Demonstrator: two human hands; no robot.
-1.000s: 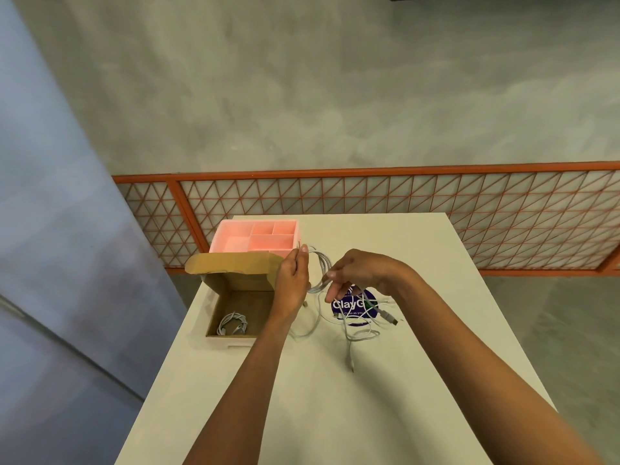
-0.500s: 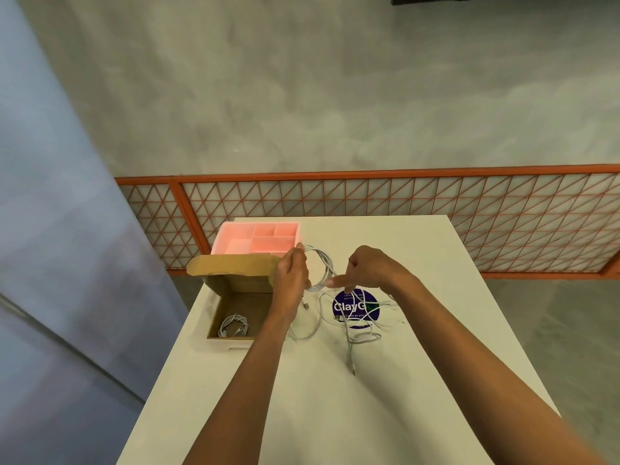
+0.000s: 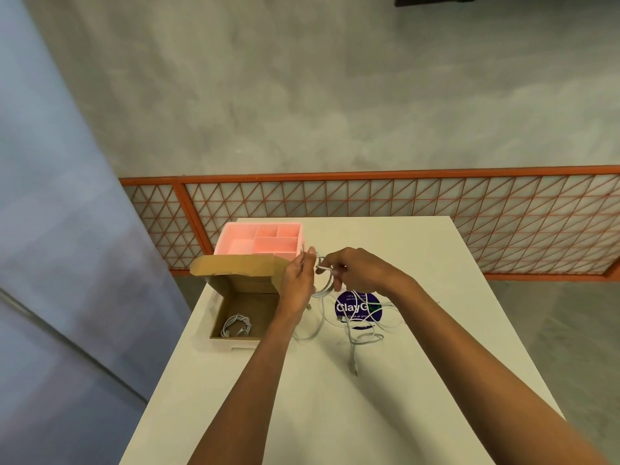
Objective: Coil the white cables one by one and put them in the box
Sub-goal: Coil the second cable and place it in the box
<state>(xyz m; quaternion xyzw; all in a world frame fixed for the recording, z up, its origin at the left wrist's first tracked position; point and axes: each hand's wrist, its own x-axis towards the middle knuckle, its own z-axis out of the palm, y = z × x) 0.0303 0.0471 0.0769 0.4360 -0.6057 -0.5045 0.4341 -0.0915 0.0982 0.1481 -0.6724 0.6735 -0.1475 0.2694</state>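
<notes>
Here the left hand [image 3: 298,280] and the right hand [image 3: 359,273] meet above the table [image 3: 369,414], just right of the open cardboard box [image 3: 250,285]. Between them is a white cable [image 3: 326,287]. The left hand's fingers are curled round its gathered loops, thumb up. The right hand pinches a short stretch of it between thumb and fingertips, its other fingers bent. The loops hang below the two hands, in the gap between them, with their long axis running from the fingers down toward the tabletop. A slack tail drops from there and curves along the surface beside the left wrist, toward the near edge. The box sits at the table's left edge, its lid flap standing open on the far side, and a coiled cable [image 3: 236,325] lies on its floor by the near-left corner. Behind the box, at the table's far-left corner, stands a pink divided tray [image 3: 261,243]. Right of the hands, loose white cables [image 3: 367,332] lie tangled across a round purple sticker [image 3: 345,308], one strand pointing toward the near edge.
</notes>
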